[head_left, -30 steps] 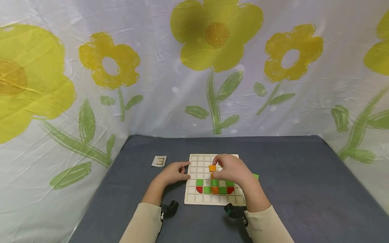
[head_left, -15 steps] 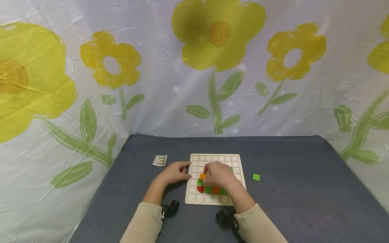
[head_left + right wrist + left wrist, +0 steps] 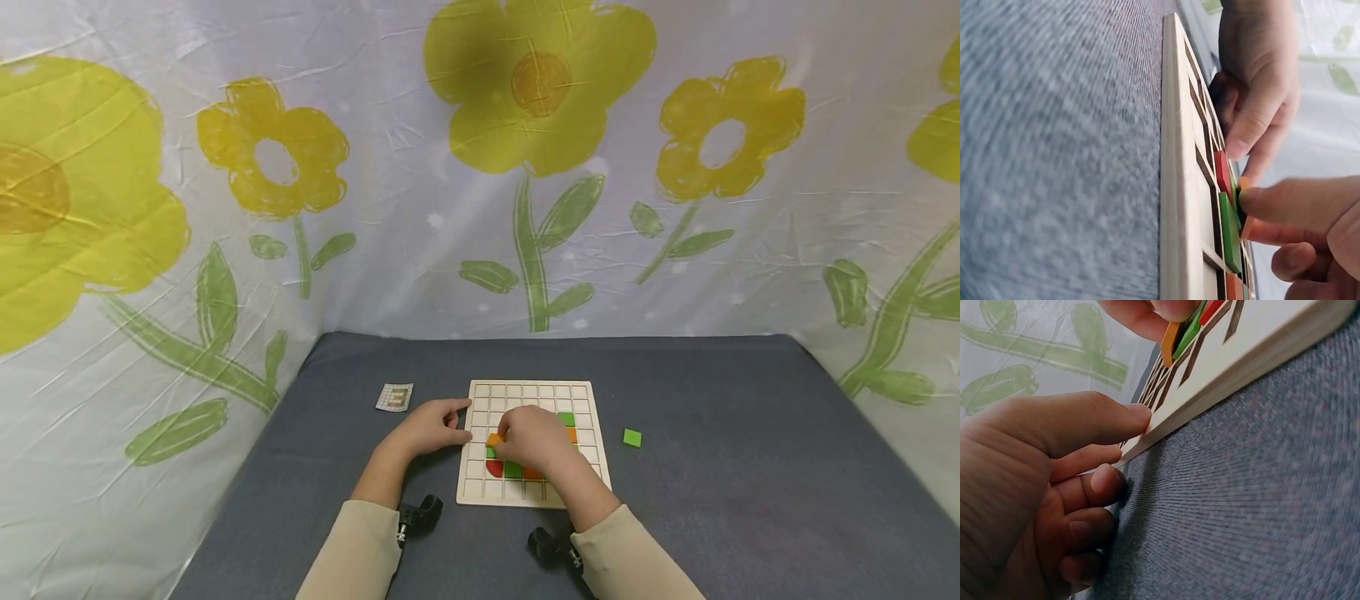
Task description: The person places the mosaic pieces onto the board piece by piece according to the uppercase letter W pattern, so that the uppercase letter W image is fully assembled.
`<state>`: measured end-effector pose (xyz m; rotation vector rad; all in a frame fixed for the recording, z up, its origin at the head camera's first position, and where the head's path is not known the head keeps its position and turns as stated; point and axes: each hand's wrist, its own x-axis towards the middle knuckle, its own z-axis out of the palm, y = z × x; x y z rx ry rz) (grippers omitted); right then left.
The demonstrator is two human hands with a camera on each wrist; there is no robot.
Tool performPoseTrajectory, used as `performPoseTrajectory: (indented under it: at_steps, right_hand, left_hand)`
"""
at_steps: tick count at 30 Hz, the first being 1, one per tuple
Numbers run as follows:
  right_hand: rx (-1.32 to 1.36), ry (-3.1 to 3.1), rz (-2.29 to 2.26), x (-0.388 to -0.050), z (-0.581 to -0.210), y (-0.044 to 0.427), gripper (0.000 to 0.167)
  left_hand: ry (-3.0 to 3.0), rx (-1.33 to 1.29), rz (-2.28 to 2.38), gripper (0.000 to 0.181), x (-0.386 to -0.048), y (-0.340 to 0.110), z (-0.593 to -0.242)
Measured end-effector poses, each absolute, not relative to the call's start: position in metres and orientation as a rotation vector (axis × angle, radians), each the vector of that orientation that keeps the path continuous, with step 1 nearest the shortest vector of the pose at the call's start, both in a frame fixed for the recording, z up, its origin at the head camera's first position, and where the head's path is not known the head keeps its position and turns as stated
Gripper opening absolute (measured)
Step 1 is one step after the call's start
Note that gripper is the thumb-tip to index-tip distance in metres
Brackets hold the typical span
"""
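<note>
A light wooden grid board (image 3: 480, 492) lies on the dark cloth. My left hand (image 3: 429, 429) touches its left edge with thumb and index finger, the other fingers curled beneath in the left wrist view. Over the board, my right hand (image 3: 536, 437) pinches an orange square tile (image 3: 494, 440) between thumb and finger. That tile is tilted beside a green tile (image 3: 491, 453) in the left part of the grid. Just below sit a red rounded tile (image 3: 494, 468) and another green tile (image 3: 513, 469). My right hand hides part of the middle tiles.
A loose green square tile (image 3: 632, 437) lies on the cloth right of the board. A small printed pattern card (image 3: 394, 397) lies to the left. At the board's right side, another green tile (image 3: 566, 419) and an orange tile (image 3: 572, 435) sit in the grid. A flowered curtain surrounds the table.
My right hand has carried the orange tile from the middle of the board to its left part, and the tile is now tilted. My left hand stays at the edge.
</note>
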<state>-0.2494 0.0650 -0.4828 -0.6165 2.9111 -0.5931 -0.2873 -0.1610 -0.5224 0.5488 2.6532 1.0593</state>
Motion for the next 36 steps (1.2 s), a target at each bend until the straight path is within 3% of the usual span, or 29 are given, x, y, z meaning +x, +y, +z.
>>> performPoseTrajectory:
  at_steps: [23,36]
  right_hand:
    - [-0.585,3.029,-0.585,-0.245,-0.485,0.067,0.008]
    - [-0.405,2.855,-0.968,-0.257,-0.462,0.129,0.020]
  left_hand:
    - [2.669,0.553,1.042,0.066,-0.285,-0.158,-0.523]
    - [2.670,0.566,1.049,0.067,-0.287,-0.161,-0.522]
